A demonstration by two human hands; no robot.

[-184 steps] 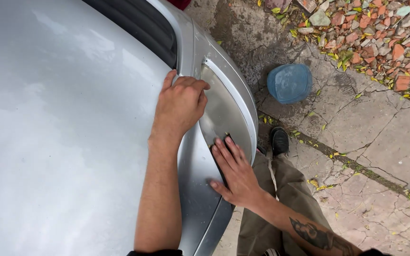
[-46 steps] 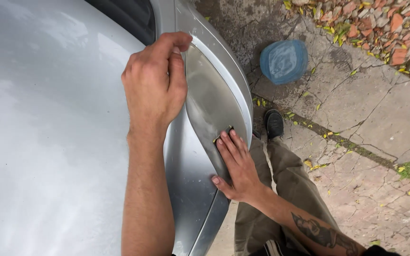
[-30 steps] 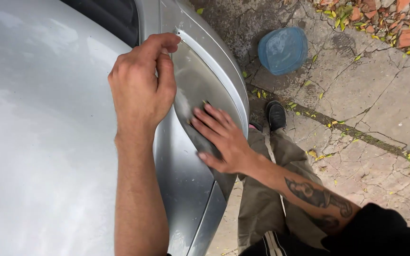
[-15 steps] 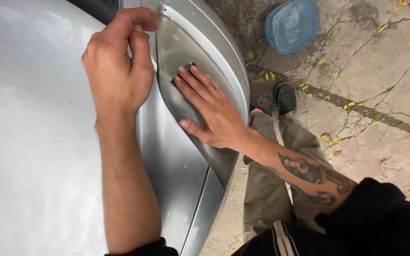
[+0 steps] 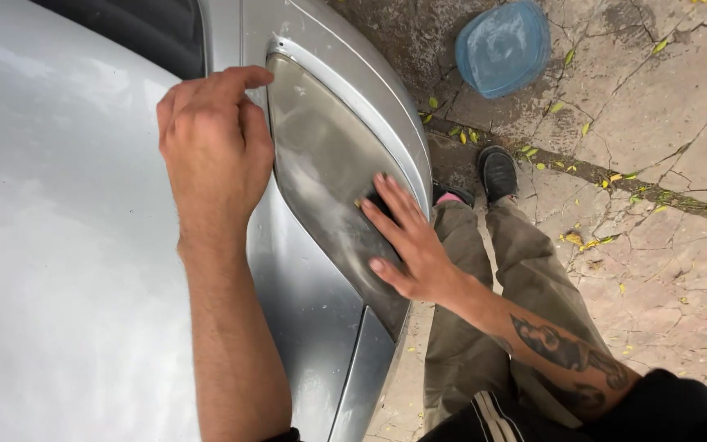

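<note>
While cracked paving surrounds the car, both hands press open on its hazy headlight.

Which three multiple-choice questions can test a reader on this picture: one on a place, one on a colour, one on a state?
1. Where does the right hand lie?
A. on the headlight lens
B. on the paving
C. on the basin

2. What colour is the round plastic basin on the paving?
A. red
B. blue
C. yellow

3. How does the lens look?
A. shattered
B. cloudy and dull
C. covered with tape

Answers: 1 A, the palm presses flat on the lens, a small dark pad under the fingers, while the left hand rests at the bonnet edge; 2 B, it is translucent blue; 3 B, its surface is hazy, unbroken.
</note>
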